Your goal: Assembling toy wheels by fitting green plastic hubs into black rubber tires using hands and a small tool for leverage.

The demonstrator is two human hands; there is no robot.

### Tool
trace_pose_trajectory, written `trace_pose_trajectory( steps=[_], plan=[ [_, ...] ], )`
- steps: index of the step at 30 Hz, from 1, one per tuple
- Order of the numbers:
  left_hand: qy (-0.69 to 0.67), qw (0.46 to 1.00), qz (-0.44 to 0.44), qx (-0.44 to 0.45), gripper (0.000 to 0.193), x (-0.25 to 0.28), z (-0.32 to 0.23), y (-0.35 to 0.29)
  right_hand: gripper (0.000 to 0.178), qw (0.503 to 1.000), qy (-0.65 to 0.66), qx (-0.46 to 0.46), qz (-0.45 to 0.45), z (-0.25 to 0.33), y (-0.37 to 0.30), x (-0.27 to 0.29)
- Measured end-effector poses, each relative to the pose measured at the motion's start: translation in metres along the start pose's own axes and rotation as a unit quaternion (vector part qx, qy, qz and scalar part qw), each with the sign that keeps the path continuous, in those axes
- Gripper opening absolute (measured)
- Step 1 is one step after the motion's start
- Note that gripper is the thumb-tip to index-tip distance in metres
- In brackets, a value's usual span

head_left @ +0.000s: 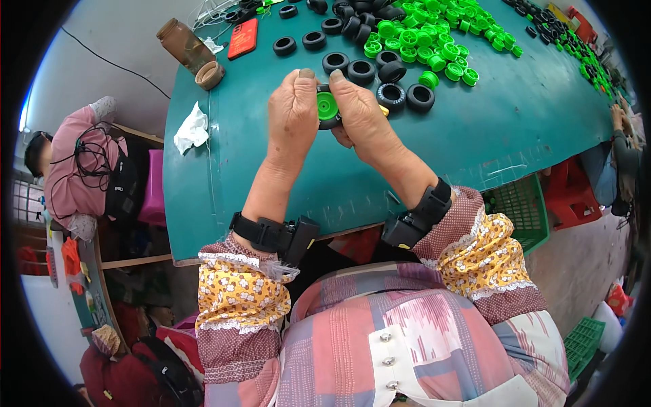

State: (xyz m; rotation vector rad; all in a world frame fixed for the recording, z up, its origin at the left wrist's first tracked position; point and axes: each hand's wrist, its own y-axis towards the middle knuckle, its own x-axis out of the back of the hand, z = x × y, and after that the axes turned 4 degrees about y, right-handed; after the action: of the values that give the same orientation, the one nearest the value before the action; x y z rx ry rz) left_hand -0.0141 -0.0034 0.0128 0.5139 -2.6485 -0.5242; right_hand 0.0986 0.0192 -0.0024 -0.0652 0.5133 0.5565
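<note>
Between my two hands, above the green tabletop (271,190), is a small black toy tyre (329,125) with a bright green wheel hub (327,105) inside it. My left hand (291,112) grips it from the left, thumb along the upper rim. From the right, my right hand (363,112) presses on the same tyre, its thumb also near the top; its other fingers are partly hidden. Just beyond them lie several loose black tyres (361,72), one with white lettering (391,96). A pile of green wheel hubs (434,41) spreads behind these. A small yellow object (384,110) shows beside my right hand.
At the far left of the table are a brown jar (183,45), a round brown lid (209,75), a red phone (243,39) and crumpled white tissue (192,129). A green crate (519,214) and red stool (573,193) stand right. Other people are at both sides.
</note>
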Motion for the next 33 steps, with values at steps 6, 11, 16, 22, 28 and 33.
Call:
trace_pose_trajectory(
  steps=[6,11,16,22,28,33],
  plan=[
    [-0.079,0.994,0.026,0.067,0.034,0.000,0.006,-0.003,0.040,0.998,-0.061,0.032,-0.012,-0.001,0.001,0.000],
    [-0.205,0.960,0.087,0.171,0.036,0.012,0.018,-0.003,0.041,0.992,-0.114,-0.025,-0.041,0.000,0.012,0.020],
    [-0.189,0.950,0.158,0.194,0.035,0.021,0.025,-0.020,0.042,0.990,-0.129,-0.047,-0.026,-0.005,0.004,0.021],
    [-0.237,0.929,0.158,0.238,0.031,0.036,0.017,-0.031,0.041,0.986,-0.063,-0.150,0.032,-0.003,-0.009,0.018],
    [-0.184,0.951,0.122,0.214,0.029,0.049,0.011,-0.041,0.039,0.980,-0.029,-0.176,0.088,-0.003,-0.017,0.015],
    [-0.161,0.965,0.094,0.183,0.029,0.055,0.004,-0.052,0.028,0.977,-0.089,-0.153,0.123,0.000,-0.026,0.001]
  ],
)
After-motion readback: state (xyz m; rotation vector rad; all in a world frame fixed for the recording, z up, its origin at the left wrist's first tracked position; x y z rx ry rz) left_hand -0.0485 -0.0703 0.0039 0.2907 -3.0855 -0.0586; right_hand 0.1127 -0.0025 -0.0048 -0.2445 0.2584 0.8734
